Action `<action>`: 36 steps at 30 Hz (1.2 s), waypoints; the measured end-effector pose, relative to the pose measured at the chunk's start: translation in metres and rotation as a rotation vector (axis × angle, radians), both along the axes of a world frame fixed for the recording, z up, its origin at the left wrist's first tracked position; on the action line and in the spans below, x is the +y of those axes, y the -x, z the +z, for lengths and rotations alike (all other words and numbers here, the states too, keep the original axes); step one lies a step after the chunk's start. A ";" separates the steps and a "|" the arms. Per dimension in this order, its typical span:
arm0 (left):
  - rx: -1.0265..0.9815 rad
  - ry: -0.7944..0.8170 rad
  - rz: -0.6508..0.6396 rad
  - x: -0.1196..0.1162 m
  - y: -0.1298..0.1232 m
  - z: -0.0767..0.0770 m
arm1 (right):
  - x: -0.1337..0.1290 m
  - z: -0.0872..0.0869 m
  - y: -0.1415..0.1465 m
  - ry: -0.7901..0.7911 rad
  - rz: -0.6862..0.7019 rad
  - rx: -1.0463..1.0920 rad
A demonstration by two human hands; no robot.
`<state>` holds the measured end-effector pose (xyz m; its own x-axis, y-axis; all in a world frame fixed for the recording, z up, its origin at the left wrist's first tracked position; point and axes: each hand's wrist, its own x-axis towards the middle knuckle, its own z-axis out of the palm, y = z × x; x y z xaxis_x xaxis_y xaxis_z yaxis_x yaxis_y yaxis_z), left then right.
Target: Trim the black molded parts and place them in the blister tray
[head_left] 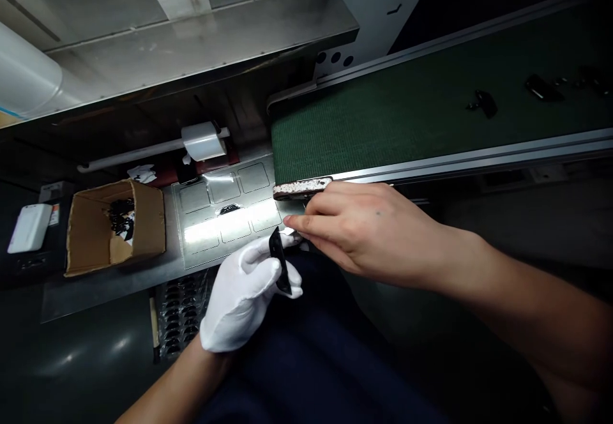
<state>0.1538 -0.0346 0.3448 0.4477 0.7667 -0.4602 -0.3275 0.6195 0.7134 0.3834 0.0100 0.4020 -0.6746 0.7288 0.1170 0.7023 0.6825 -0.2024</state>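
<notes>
My left hand (242, 296), in a white glove, grips a thin glossy black part (281, 264) tilted nearly upright between thumb and fingers. Just right of it, my bare right hand (368, 229) has its fingers drawn together, the tips meeting the gloved fingertips near the part's upper end. Whatever lies in the right fingers is hidden. Behind both hands is a flat sheet (204, 260) marked with rounded rectangles, on the metal bench. A small dark curved piece (228, 209) lies on that sheet.
A green conveyor belt (345, 136) carries several black parts (486, 103) at right. Left stand an open cardboard box (83, 245) and a white device (29, 228). A clear film roll (204, 142) hangs on a rod behind. Below the bench sit a tray of dark pieces (181, 309) and a brush (154, 322).
</notes>
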 end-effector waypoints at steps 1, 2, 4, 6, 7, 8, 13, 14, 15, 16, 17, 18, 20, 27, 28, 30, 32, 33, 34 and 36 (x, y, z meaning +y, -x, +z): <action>0.013 -0.003 -0.008 0.000 0.000 0.000 | -0.001 0.000 0.000 0.001 -0.012 -0.019; 0.026 -0.003 -0.019 0.000 0.000 0.001 | -0.001 0.001 0.001 0.003 -0.024 -0.036; 0.037 0.009 -0.037 0.001 0.000 0.001 | -0.003 0.004 0.001 0.015 -0.044 -0.072; 0.018 0.034 -0.047 0.002 -0.001 0.002 | -0.003 0.008 0.000 0.030 -0.051 -0.109; -0.001 0.047 -0.054 0.002 -0.002 0.002 | -0.003 0.010 0.000 0.035 -0.047 -0.126; -0.019 0.058 -0.064 0.002 -0.002 0.001 | -0.002 0.013 -0.001 0.043 -0.039 -0.146; -0.071 0.063 -0.103 0.003 -0.005 0.000 | 0.001 0.021 -0.005 0.062 0.010 -0.148; -0.079 0.063 -0.105 0.004 -0.005 0.000 | 0.000 0.020 -0.007 0.058 0.012 -0.113; -0.086 0.065 -0.103 0.005 -0.006 -0.001 | 0.000 0.019 -0.009 0.056 0.007 -0.069; -0.092 0.065 -0.088 0.006 -0.006 0.000 | -0.001 0.017 -0.011 0.059 -0.005 -0.020; -0.099 0.065 -0.060 0.008 -0.006 0.000 | -0.002 0.014 -0.013 0.064 -0.024 0.030; -0.104 0.061 -0.020 0.009 -0.006 0.000 | -0.003 0.011 -0.015 0.075 -0.045 0.078; -0.117 0.035 0.080 0.013 -0.006 0.001 | -0.005 0.007 -0.017 0.127 -0.063 0.154; -0.185 -0.007 0.316 0.026 -0.005 0.003 | -0.005 0.004 -0.005 0.246 -0.029 0.149; -0.182 -0.003 0.327 0.027 -0.005 0.003 | -0.004 0.005 -0.003 0.234 -0.038 0.121; -0.172 -0.002 0.341 0.029 -0.006 0.003 | -0.002 0.006 0.001 0.208 -0.055 0.069; -0.168 -0.002 0.345 0.030 -0.006 0.003 | 0.000 0.006 0.003 0.186 -0.068 0.025; -0.169 -0.005 0.345 0.031 -0.006 0.003 | 0.001 0.006 0.004 0.179 -0.071 0.005; -0.170 -0.008 0.346 0.031 -0.006 0.003 | 0.002 0.007 0.005 0.175 -0.070 -0.013; -0.170 -0.013 0.344 0.031 -0.007 0.003 | 0.004 0.007 0.006 0.170 -0.064 -0.039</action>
